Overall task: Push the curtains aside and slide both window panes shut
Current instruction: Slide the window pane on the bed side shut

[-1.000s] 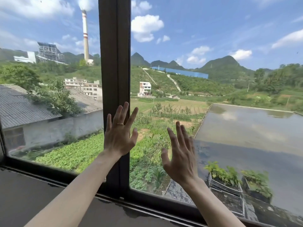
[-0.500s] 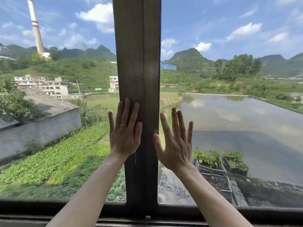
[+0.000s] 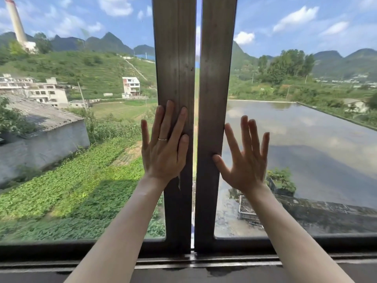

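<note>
Straight ahead in the head view, two dark-framed window panes stand side by side, their upright stiles separated by a narrow vertical gap through which sky and greenery show. The left window pane (image 3: pixel 77 139) has its stile (image 3: pixel 175 78) just left of that gap; the right window pane (image 3: pixel 302 139) has its stile (image 3: pixel 214 78) just right of it. Both sit in a dark bottom track (image 3: pixel 204 260) that runs across the frame's lower edge.

The person's left hand (image 3: pixel 164 152) is spread flat with the fingers extended and slightly fanned. The palm and fingers press against the left stile, while the little finger lies over the glass. It grips nothing. A thin ring (image 3: pixel 162 139) sits on one finger.

The right hand (image 3: pixel 243 162) is also open wide, fingers splayed and pointing up, laid flat on the glass of the right pane. Its thumb touches the edge of the right stile. It grips nothing either.

Both bare forearms reach up from the bottom of the view.

Beyond the glass lie a grey-roofed building (image 3: pixel 40 123) at left, green fields, a flooded plot (image 3: pixel 306 135) at right, hills, and a tall striped chimney (image 3: pixel 15 21) at upper left. No curtain shows in this view.
</note>
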The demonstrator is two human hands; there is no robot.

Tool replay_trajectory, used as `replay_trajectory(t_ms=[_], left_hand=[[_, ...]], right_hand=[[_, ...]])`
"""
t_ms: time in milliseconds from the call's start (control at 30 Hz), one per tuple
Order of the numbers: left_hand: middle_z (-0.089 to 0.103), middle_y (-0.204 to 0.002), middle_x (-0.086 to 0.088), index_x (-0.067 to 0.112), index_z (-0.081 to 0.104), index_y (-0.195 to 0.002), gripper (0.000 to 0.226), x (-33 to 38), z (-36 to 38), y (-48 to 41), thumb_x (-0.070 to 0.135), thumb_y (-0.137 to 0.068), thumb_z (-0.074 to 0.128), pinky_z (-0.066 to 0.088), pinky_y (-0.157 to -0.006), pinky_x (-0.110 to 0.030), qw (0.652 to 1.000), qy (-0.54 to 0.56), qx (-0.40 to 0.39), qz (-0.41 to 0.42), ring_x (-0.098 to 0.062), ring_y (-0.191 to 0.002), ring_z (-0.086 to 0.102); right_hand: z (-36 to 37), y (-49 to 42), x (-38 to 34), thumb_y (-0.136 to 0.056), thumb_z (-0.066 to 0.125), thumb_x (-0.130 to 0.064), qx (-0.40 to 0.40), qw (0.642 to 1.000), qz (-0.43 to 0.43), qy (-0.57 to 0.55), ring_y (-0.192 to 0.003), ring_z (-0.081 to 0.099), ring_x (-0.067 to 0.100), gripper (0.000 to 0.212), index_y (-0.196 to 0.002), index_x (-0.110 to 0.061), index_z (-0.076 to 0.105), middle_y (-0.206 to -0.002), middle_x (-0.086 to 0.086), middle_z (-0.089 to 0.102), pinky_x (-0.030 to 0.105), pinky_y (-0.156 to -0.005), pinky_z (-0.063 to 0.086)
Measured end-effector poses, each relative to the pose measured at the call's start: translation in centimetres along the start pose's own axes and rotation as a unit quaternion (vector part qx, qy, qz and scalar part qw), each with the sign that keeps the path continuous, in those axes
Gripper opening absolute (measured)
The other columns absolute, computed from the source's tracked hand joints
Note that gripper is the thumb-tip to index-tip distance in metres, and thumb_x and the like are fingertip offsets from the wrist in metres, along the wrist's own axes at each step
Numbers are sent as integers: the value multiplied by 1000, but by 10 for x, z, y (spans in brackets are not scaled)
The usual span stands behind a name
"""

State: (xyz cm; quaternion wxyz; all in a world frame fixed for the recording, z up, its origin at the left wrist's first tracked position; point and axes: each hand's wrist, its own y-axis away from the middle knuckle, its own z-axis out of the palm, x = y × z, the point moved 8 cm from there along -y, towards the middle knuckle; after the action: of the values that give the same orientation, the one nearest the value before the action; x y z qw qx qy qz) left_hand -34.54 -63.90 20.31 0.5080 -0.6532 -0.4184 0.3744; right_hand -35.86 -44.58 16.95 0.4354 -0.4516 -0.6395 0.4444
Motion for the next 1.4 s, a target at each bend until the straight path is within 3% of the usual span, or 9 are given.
replay_trajectory(t_ms=[633, 767, 867, 933, 1033, 1100, 1167, 1233, 1400], left_hand=[[21, -162, -10, 19, 31, -153, 56, 5, -8, 1, 27, -98, 41, 7, -117, -61, 998, 47, 12, -34, -25, -151, 13], [22, -159, -11, 15, 40, -146, 68, 56, -14, -9, 20, -80, 59, 15, -117, -59, 993, 115, 29, 21, -29, -149, 18], [36, -152, -5, 20, 47, -137, 51, 116, 9, -14, 25, -87, 54, 41, -104, -56, 970, 208, -89, 83, -27, -140, 37], [42, -148, 2, 26, 42, -141, 48, 139, 40, -15, 34, -95, 50, 48, -99, -44, 924, 314, -219, -2, -21, -130, 46], [50, -144, 5, 27, 39, -147, 49, 167, 88, -6, 45, -101, 44, 43, -95, -25, 756, 508, -375, -173, -10, -124, 51], [61, -126, 17, 31, 53, -137, 45, 179, 105, 0, 52, -99, 39, 46, -85, -18, 682, 571, -404, -213, -8, -116, 58], [66, -109, 30, 48, 65, -115, 38, 179, 118, 9, 64, -91, 40, 50, -80, -21, 644, 594, -416, -243, -5, -104, 67], [71, -107, 25, 50, 72, -103, 43, 176, 132, 19, 77, -79, 49, 53, -78, -25, 598, 618, -431, -275, -10, -98, 71], [70, -123, 6, 36, 74, -112, 68, 188, 164, 33, 83, -64, 62, 48, -89, -39, 482, 687, -459, -292, -19, -110, 67]], right_hand=[[-26, 24, 116, -95, 29, -66, -156, 985, 50, 55, -152, -2, 24, 75, -157, -29, 8, -166, 5, -5, 47, -121, -3], [-43, 25, 134, -95, 28, -67, -177, 980, 73, 57, -152, -2, 22, 74, -157, -31, 7, -166, 3, -6, 53, -120, 4], [-56, 37, 137, -95, 34, -62, -161, 978, 130, 13, -152, -1, 21, 73, -156, -31, 9, -166, 1, -4, 59, -118, 9], [-59, 57, 135, -94, 42, -59, -153, 971, 180, -37, -152, -1, 22, 77, -157, -29, 8, -166, 1, -6, 60, -117, 14], [-56, 92, 124, -90, 49, -63, -170, 963, 197, -73, -152, -2, 24, 90, -157, -20, 8, -166, 3, -7, 59, -117, 15], [-50, 113, 117, -87, 49, -69, -193, 957, 204, -75, -152, -4, 25, 98, -157, -17, 5, -165, 5, -10, 58, -118, 13], [-44, 129, 113, -84, 48, -75, -211, 952, 213, -64, -152, -6, 27, 105, -157, -15, 2, -165, 7, -12, 59, -117, 13], [-38, 139, 110, -81, 49, -79, -224, 948, 221, -49, -151, -7, 29, 111, -157, -13, 0, -164, 10, -12, 62, -116, 17], [-30, 144, 107, -78, 53, -81, -229, 937, 261, -28, -151, -7, 28, 117, -156, -12, -1, -164, 10, -13, 65, -114, 22]])
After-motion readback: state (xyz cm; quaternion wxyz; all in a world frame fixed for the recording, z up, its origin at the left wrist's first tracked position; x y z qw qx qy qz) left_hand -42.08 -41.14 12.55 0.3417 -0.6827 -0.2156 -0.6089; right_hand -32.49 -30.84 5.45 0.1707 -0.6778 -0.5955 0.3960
